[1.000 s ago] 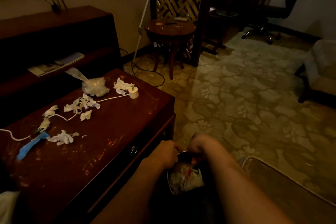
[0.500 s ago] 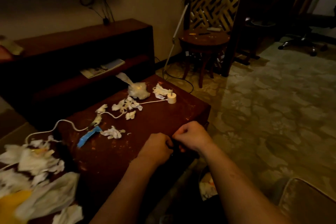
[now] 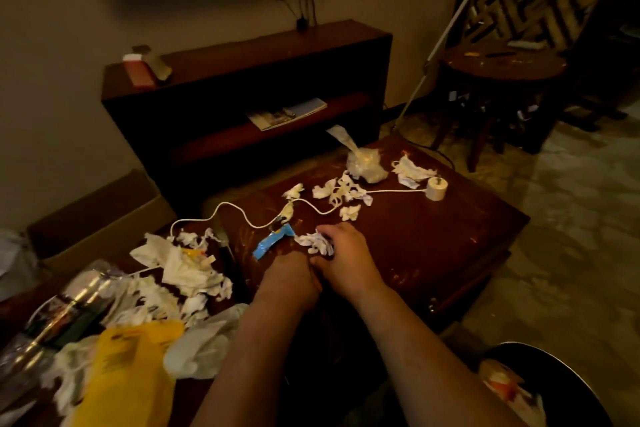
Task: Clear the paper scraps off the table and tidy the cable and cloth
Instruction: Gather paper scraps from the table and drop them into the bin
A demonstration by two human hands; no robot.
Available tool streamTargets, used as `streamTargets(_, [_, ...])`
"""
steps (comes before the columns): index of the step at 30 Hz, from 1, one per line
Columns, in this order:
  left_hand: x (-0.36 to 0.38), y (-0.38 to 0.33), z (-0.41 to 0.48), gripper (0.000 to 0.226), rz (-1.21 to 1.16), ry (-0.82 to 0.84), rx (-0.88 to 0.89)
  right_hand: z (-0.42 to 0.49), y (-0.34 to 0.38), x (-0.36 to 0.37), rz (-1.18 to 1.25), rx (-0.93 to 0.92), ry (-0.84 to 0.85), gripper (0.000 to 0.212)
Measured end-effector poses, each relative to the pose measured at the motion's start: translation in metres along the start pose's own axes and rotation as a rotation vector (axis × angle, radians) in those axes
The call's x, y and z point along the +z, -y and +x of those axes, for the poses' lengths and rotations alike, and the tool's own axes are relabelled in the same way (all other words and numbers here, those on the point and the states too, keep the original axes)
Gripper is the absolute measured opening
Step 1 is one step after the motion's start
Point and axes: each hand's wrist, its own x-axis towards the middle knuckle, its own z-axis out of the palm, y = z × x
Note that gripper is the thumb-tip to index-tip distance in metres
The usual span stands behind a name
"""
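Scuffed table (image 3: 433, 246): right grip (image 3: 346, 262) holds paper scrap (image 3: 313, 242) (white, crumpled).

right grip (image 3: 341, 258) curls over a crumpled paper scrap (image 3: 313, 242) on the table (image 3: 433, 246), left grip (image 3: 289, 276) alongside.

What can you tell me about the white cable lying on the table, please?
The white cable is a thin, limp cord, apparently plastic-sheathed, lying in loose waves across the dark wooden table. Its right end joins a small cream cylindrical end piece standing near the table's right edge. It runs left among crumpled paper scraps, touching several, then arches past the table's left edge toward a litter pile.
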Motion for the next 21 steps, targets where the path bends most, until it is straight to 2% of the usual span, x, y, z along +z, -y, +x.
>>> streamTargets(3, [-0.006,0.000,0.004,0.029,0.020,0.011,-0.002,0.005,-0.004,0.017,-0.003,-0.008,0.043,0.053])
streamTargets(7, [-0.007,0.002,0.012,0.025,-0.004,0.057,-0.067,0.007,-0.009,0.021,0.099,0.029,-0.065,0.033])
streamTargets(10, [-0.007,0.002,0.020,0.022,-0.055,0.073,-0.123,0.006,-0.011,0.008,0.232,0.082,-0.123,0.031])
streamTargets(13, [-0.004,-0.003,0.024,0.024,-0.091,0.008,-0.108,0.002,-0.015,-0.010,0.246,0.113,-0.138,0.030])
streamTargets(16, [0.005,-0.018,0.022,0.050,-0.128,-0.093,-0.010,-0.010,-0.022,-0.030,0.208,0.118,-0.089,0.030])
streamTargets(18, [0.012,-0.035,0.020,0.065,-0.212,-0.104,0.090,-0.024,-0.030,-0.047,0.168,0.090,-0.079,0.028])
streamTargets(19, [0.015,-0.046,0.018,0.059,-0.246,-0.107,0.139,-0.033,-0.036,-0.057,0.164,0.077,-0.095,0.026])
streamTargets(21, [0.022,-0.066,0.014,0.024,-0.271,-0.160,0.227,-0.050,-0.052,-0.072,0.183,0.090,-0.122,0.022])
